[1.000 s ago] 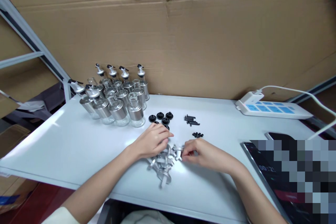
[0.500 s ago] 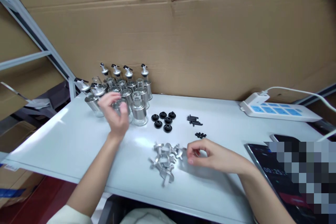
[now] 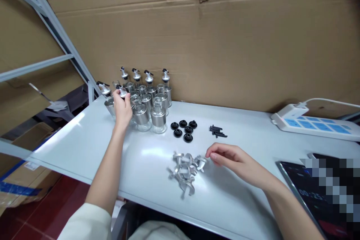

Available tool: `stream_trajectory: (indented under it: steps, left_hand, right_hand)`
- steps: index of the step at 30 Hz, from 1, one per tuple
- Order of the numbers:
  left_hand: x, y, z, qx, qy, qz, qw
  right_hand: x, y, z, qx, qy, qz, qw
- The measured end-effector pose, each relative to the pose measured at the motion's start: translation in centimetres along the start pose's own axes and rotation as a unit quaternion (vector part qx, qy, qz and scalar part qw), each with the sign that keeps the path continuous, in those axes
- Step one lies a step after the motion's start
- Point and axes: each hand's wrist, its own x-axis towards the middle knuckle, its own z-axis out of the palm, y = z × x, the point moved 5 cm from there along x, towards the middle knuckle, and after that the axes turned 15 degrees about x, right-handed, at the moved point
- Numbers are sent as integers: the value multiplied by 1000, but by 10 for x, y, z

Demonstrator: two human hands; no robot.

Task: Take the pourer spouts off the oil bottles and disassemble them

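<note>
My left hand reaches to the cluster of small glass bottles at the back left of the white table. Its fingers close round one bottle with a silver spout cap at the cluster's left side. Some bottles carry spout caps, others stand uncapped. My right hand lies low on the table with loosely stretched fingers. Its fingertips touch the right edge of a pile of silver spout pieces; I see nothing held in it.
Several black round caps and a small heap of black pins lie behind the pile. A white power strip sits back right and a dark tablet front right. A cardboard wall stands behind, and a metal shelf frame on the left.
My left hand left the silver pile, moved back and left to the bottles and closed on one. My right hand stayed by the pile and relaxed its pinch. The view shifted left.
</note>
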Motion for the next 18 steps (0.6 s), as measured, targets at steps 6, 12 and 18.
stream_trajectory:
  steps: [6,12,18]
  left_hand:
    - [0,0,4,63,28,3,998]
    - [2,1,3,81,56,12,995]
    - [3,3,2,86,74,11,993]
  right_hand:
    - [1,4,0,-15,9,-3,1000]
    - [0,3,1,-18,20,-21,999]
    - [1,1,4,-23,21,-19,999]
